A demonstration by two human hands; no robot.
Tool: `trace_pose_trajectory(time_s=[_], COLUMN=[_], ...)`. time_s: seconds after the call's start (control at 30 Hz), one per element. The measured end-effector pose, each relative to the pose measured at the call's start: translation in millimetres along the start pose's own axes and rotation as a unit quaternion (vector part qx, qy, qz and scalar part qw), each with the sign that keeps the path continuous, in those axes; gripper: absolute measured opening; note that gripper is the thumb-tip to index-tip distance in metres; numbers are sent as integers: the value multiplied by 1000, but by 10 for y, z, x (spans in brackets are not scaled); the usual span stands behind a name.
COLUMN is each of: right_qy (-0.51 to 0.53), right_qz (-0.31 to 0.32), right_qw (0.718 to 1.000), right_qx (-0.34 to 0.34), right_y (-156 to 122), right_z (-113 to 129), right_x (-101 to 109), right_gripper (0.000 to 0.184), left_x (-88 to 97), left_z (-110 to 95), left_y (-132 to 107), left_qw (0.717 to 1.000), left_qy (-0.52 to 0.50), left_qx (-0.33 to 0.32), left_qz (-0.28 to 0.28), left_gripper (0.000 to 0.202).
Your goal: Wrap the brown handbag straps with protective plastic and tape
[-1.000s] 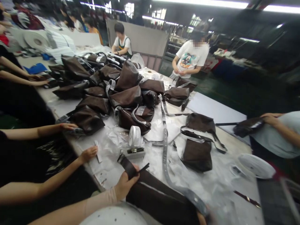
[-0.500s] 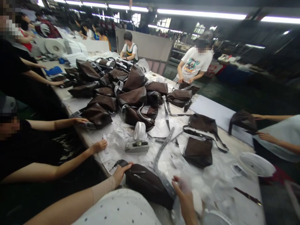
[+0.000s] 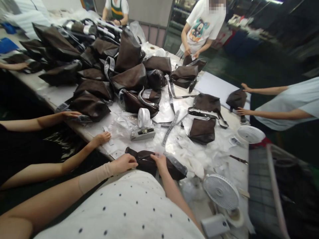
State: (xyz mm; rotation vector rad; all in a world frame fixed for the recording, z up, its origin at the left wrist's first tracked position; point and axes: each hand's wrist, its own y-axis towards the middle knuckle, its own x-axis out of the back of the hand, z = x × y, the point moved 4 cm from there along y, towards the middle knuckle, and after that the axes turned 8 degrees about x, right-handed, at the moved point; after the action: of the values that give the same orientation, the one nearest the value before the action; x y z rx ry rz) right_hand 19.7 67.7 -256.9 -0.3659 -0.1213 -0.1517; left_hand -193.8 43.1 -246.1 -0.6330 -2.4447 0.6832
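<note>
A dark brown bag (image 3: 174, 167) with a zipper lies at the table edge against my body, a strip of clear film over its strap. My left hand (image 3: 124, 163) is curled at the bag's near left side, fingertips pinched; what they grip is too small to make out. Over the bag's middle, my right hand (image 3: 159, 161) is closed on a bit of clear plastic film (image 3: 159, 150), its thumb pointing along the zipper. A film-wrapped strap (image 3: 170, 127) extends away behind the bag.
A tape dispenser (image 3: 142, 133) and small white fan (image 3: 144, 118) stand ahead. Brown bags (image 3: 129, 78) are heaped beyond. A larger fan (image 3: 221, 192) and white box (image 3: 215, 225) sit at right. Co-workers' hands (image 3: 102, 137) reach in from the left, others (image 3: 244, 111) from the right.
My right hand has moved left and onto the bag's middle. My left hand has let go of the bag's upper end and come to its near side. The bag is closer to my body.
</note>
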Motion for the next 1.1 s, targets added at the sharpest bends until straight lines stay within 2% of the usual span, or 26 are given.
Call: trace_pose_trajectory(time_s=[0.1,0.17,0.27,0.37,0.43,0.57,0.7,0.8,0.9,1.0,1.03,1.1], right_qy=[14,44,135,247,299,350,359,380,387,382,383,385], right_qz=[-15,-2,13,-3,-6,27,66,-19,-117,-139,-139,-142], right_qw=[1000,998,989,966,952,935,927,922,914,913,913,912], right_qx=[-21,-33,-58,-71,-65,-47,-84,-68,-31,-9,1,20], right_y=[34,54,96,113,78,-147,-423,-388,-171,42,88,135], right_z=[-5,-23,-11,98,178,176,-2,-30,68,191,221,253], right_x=[-24,-12,50,139,176,106,-78,-9,167,273,296,336], right_gripper=[42,42,37,28,25,24,29,23,16,17,18,21], left_x=[170,187,73,-35,-61,-45,1,13,31,145,226,451], left_z=[-365,-570,-693,-629,-522,-295,-148,-103,-138,-190,-186,-103], left_y=[161,317,534,639,675,748,738,669,629,644,647,605], left_qw=[988,972,959,961,971,995,986,977,973,975,976,968], left_qy=[76,147,233,241,207,42,-130,-180,-196,-207,-215,-237], left_qx=[-113,-149,-143,-132,-116,-67,-24,1,11,1,-9,-33], left_qz=[-76,-108,-69,-33,-13,57,100,117,120,77,39,-77], left_gripper=[22,22,24,17,15,14,28,33,32,32,33,32])
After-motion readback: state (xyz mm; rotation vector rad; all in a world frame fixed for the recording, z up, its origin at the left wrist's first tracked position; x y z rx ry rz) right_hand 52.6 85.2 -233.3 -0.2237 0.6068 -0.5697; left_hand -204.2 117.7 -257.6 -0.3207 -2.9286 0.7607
